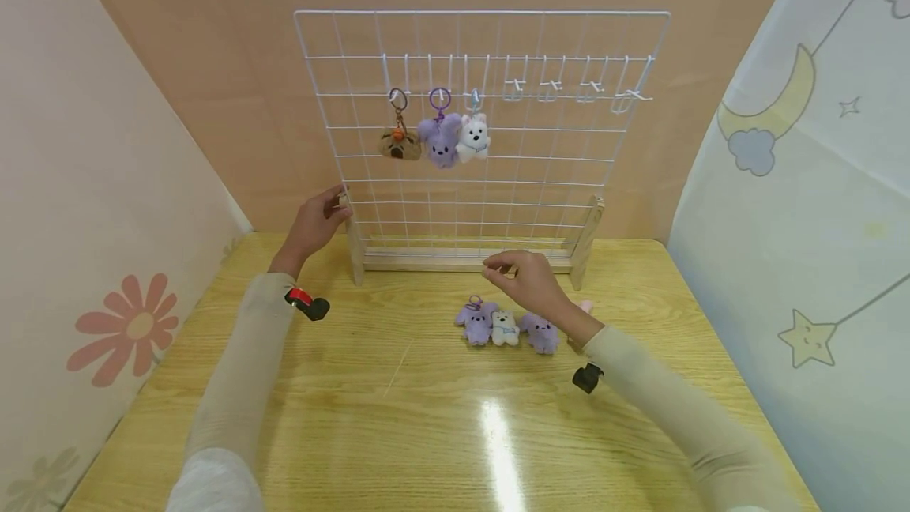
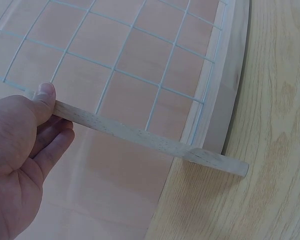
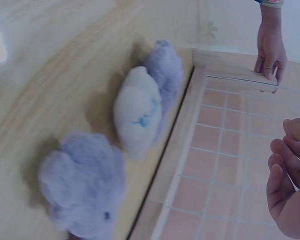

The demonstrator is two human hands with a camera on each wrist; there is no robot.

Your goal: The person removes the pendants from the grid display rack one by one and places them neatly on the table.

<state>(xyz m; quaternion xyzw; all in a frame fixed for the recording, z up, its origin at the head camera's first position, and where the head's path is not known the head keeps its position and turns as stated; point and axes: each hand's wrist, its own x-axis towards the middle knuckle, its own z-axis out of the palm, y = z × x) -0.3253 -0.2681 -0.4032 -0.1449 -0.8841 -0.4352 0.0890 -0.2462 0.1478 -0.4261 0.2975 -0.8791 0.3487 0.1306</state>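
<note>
At the left side of a white wire grid rack, my left hand (image 1: 316,224) pinches the top of its wooden upright (image 2: 135,135) between thumb and fingers. My right hand (image 1: 529,283) hovers in front of the rack's wooden base (image 1: 426,264), fingers loosely bent with nothing visible in them. Below it on the table lie a purple plush keychain (image 1: 476,324), a white plush bear (image 1: 505,328) and another purple plush (image 1: 540,333). A further plush is mostly hidden behind the right wrist. From the grid hang a brown plush keychain (image 1: 400,145), a purple one (image 1: 441,142) and a white one (image 1: 474,138).
Several bare white hooks, such as the rightmost hook (image 1: 629,95), stick out from the grid's upper right. The wooden table (image 1: 341,417) extends in front. Patterned side panels (image 1: 796,220) and a tan backdrop (image 1: 213,38) enclose it.
</note>
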